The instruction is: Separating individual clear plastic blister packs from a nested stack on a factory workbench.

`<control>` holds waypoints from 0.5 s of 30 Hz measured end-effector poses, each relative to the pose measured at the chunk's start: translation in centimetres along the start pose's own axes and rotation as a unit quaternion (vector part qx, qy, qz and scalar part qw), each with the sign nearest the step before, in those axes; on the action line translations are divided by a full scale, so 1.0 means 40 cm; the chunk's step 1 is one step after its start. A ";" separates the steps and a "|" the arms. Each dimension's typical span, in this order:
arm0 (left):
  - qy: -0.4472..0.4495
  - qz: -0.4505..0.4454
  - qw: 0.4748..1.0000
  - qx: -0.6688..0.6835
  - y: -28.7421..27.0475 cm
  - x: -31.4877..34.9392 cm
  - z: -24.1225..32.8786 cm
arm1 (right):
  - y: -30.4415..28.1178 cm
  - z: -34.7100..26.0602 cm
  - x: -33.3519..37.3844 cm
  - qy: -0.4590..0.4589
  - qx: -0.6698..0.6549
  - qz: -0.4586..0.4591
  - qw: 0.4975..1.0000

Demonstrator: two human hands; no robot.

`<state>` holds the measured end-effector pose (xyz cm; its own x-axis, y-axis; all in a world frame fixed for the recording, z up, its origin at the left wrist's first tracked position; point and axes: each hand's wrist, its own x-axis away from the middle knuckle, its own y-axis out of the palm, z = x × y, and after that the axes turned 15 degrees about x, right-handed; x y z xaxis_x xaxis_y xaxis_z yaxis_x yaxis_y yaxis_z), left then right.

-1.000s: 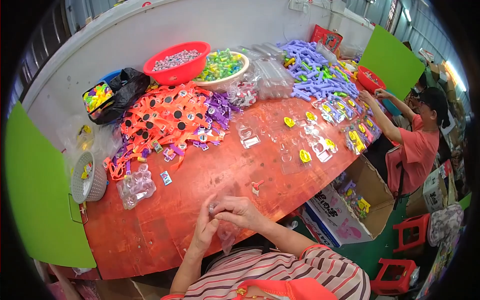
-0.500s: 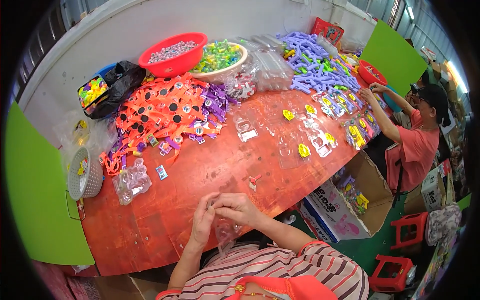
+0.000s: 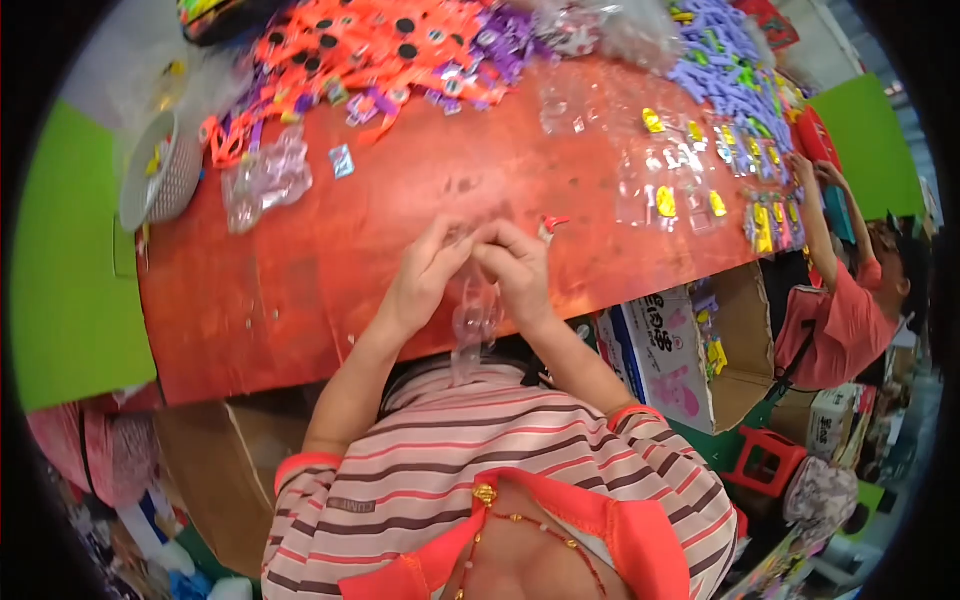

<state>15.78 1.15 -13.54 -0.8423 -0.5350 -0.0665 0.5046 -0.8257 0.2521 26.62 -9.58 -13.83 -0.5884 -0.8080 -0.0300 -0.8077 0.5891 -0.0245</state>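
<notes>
My left hand (image 3: 425, 275) and my right hand (image 3: 515, 272) meet over the near part of the red table (image 3: 330, 260). Fingers of both are pinched on the top end of a clear plastic blister shell (image 3: 474, 318), which hangs down toward my striped shirt. Whether anything small sits between the fingertips is hidden. Just beyond my right hand lies a small red-and-white piece (image 3: 551, 227). A small blue packet (image 3: 342, 161) rests farther off to the left, beside stacked clear blister shells (image 3: 268, 182).
Orange straps (image 3: 365, 50) with purple ones are heaped at the back. A grey basket (image 3: 168, 185) stands left. To the right are blister shells with yellow pieces (image 3: 665, 203), purple toy parts (image 3: 725, 75), an open carton (image 3: 745, 330) and a co-worker in a red shirt (image 3: 840, 330).
The view has tilted downward, so the table and heaps sit higher in the picture. Both hands stay together on the blister shell, which shows more fully below them.
</notes>
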 end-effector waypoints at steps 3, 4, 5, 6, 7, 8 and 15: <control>-0.030 -0.015 0.997 -0.068 -0.017 0.000 0.010 | -0.012 0.018 -0.005 0.073 -0.009 -0.042 0.996; -0.063 -0.007 0.991 -0.114 -0.021 0.000 0.027 | -0.005 0.025 -0.005 0.077 -0.010 -0.048 0.996; -0.065 -0.002 0.991 -0.113 -0.028 -0.003 0.036 | 0.000 0.028 -0.008 0.037 0.064 -0.031 0.997; -0.043 -0.015 0.984 -0.171 -0.034 0.004 0.041 | 0.007 0.033 -0.001 -0.003 0.137 -0.014 0.990; -0.019 -0.030 0.973 -0.228 -0.037 0.008 0.043 | 0.013 0.031 0.001 -0.001 0.137 -0.019 0.990; -0.020 -0.027 0.973 -0.227 -0.038 0.009 0.041 | 0.018 0.023 -0.001 -0.073 0.201 -0.008 0.977; -0.021 0.101 0.974 -0.203 -0.116 0.043 -0.004 | -0.042 -0.062 0.061 -0.063 0.062 0.033 0.996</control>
<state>12.02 4.03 -14.98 -0.7213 -0.6925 -0.0135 0.6866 -0.7122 -0.1461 26.43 -12.56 -11.41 -0.6237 -0.7650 -0.1606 -0.7527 0.6432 -0.1407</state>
